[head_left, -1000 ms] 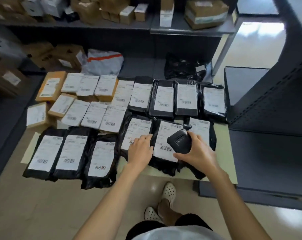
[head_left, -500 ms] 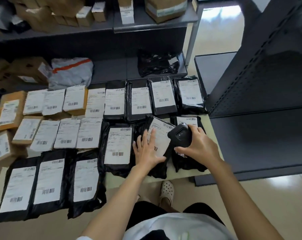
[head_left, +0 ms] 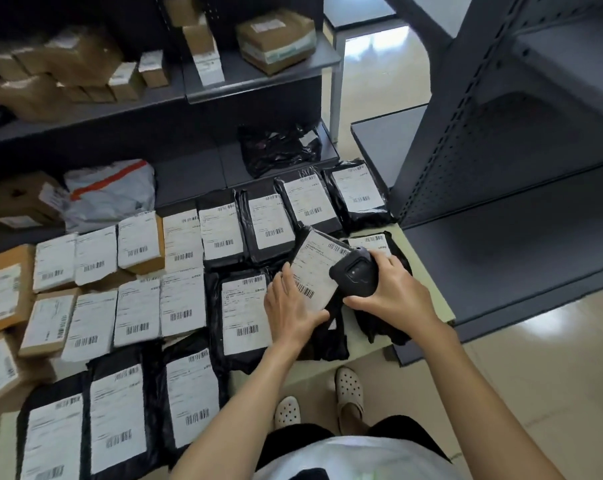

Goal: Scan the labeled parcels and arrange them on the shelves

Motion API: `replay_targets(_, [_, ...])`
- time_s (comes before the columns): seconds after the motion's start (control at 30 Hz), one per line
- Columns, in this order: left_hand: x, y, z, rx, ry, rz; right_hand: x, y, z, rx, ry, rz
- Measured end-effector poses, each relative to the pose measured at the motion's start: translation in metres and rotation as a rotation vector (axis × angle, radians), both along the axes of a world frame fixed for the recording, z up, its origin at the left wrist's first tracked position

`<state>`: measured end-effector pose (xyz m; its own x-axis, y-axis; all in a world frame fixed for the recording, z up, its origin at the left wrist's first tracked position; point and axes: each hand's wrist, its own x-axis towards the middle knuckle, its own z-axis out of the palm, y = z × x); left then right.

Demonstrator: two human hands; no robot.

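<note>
The left hand (head_left: 291,308) pinches a tilted, glossy black parcel (head_left: 315,275), thumb on its label. At its 3 o'clock, the right hand (head_left: 393,294) wraps a rounded black scanner (head_left: 357,275), apparently matte.

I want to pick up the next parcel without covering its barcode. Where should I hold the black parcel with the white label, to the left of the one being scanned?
Probably by the near bottom edge of the black parcel, coming from your side of the table. Bare black film shows there below the label; its barcode sits low, so keep the thumb on the film. The left hand is nearest.

Table (head_left: 428,271) packed with parcels (head_left: 137,313), bare shelf (head_left: 521,237) at right, open above
</note>
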<state>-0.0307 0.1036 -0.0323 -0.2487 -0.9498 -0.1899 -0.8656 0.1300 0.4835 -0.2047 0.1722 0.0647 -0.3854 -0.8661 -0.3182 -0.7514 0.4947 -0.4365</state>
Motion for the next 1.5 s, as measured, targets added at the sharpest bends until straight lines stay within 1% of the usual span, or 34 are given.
replay_targets(0.1, [0.003,-0.021,0.023,-0.075,0.061,-0.036,0.010,0.000,0.013,-0.043,0.008,-0.029])
replay_targets(0.17, [0.010,-0.040,0.040,-0.132,0.074,-0.095,0.020,-0.002,0.024,-0.080,0.013,-0.035])
replay_targets(0.4, [0.058,-0.115,0.111,-0.506,-0.060,-0.413,0.056,-0.021,0.072,-0.156,0.052,0.016])
replay_targets(0.5, [0.079,-0.137,0.149,-0.630,-0.101,-0.471,0.074,-0.032,0.097,-0.202,0.081,0.039])
replay_targets(0.63, [0.105,-0.157,0.187,-0.722,-0.142,-0.513,0.101,-0.048,0.122,-0.257,0.121,0.079])
replay_targets(0.77, [0.129,-0.164,0.203,-0.719,-0.149,-0.509,0.126,-0.057,0.137,-0.293,0.144,0.116])
replay_targets(0.9, [0.153,-0.162,0.206,-0.705,-0.146,-0.496,0.148,-0.059,0.142,-0.267,0.229,0.169])
replay_targets(1.07, [0.173,-0.162,0.207,-0.683,-0.157,-0.491,0.161,-0.058,0.146,-0.250,0.253,0.215])
replay_targets(1.3, [0.173,-0.167,0.211,-0.651,-0.172,-0.479,0.155,-0.058,0.148,-0.218,0.266,0.251])
replay_targets(1.5, [0.152,-0.167,0.214,-0.620,-0.155,-0.500,0.132,-0.048,0.145,-0.204,0.258,0.183])
